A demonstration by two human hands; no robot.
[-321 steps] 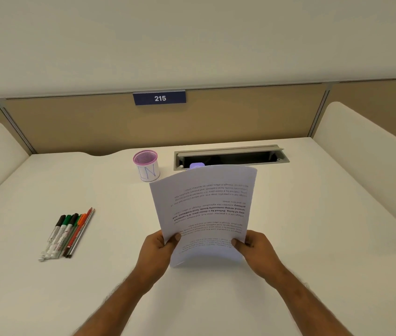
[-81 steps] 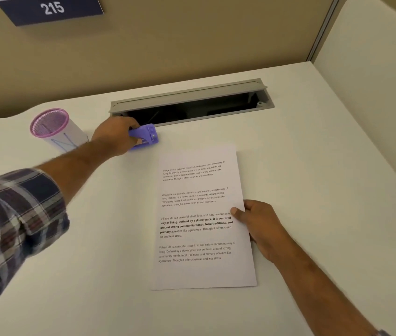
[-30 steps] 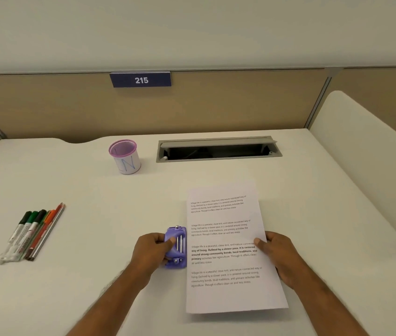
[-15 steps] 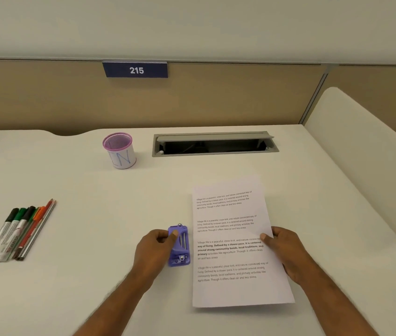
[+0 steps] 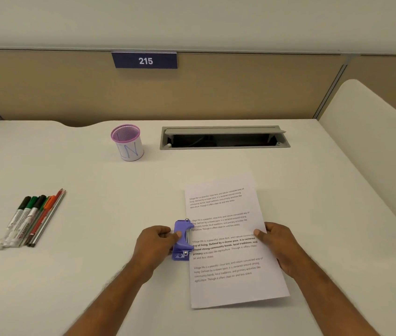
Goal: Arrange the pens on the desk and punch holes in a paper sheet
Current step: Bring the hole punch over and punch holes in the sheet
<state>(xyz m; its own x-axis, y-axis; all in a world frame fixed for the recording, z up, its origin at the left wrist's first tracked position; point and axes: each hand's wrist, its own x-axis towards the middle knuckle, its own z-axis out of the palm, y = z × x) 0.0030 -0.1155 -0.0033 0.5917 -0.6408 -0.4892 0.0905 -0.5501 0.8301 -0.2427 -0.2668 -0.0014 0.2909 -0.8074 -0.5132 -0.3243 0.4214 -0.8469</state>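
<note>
While the purple hole punch is gripped by the left hand at the printed sheet's left edge (thin, limp, easily skewed), its right edge is pinched by the right hand on the desk.

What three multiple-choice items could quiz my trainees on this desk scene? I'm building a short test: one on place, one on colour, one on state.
1. Where do the pens lie?
A. in the cup
B. left of the paper sheet
C. on the sheet

2. What colour is the hole punch?
A. purple
B. red
C. black

3. What is the left hand doing?
A. resting flat
B. lifting the cup
C. gripping the punch

Answers: 1 B, they lie in a row far left; 2 A, its body is purple; 3 C, the fingers wrap it at the sheet's left edge.
</note>
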